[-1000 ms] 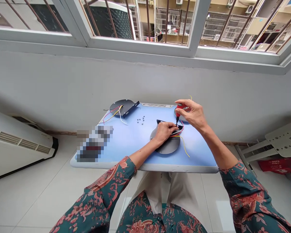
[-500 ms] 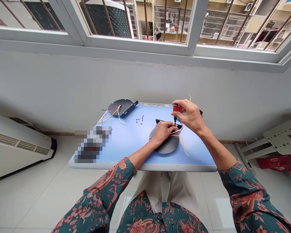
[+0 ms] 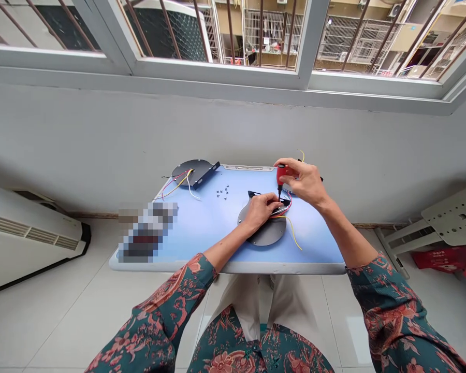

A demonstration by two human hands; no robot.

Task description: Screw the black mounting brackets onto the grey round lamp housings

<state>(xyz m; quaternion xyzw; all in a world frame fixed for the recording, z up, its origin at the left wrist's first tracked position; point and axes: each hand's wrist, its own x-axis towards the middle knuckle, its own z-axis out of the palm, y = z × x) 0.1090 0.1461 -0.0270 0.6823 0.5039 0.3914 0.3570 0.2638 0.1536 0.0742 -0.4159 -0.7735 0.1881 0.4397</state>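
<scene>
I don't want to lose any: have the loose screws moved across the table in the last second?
No. Against the blue tabletop, the loose screws keep the same spots; only the camera's view has shifted.

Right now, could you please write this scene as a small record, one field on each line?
Left hand: over the near black disc, fingertips at its bracket; grip unclear
Right hand: holds the red-handled screwdriver, tip down at the bracket
Loose screws: small group on the blue table
Far-left black disc: red, yellow and white wires coming out
</scene>
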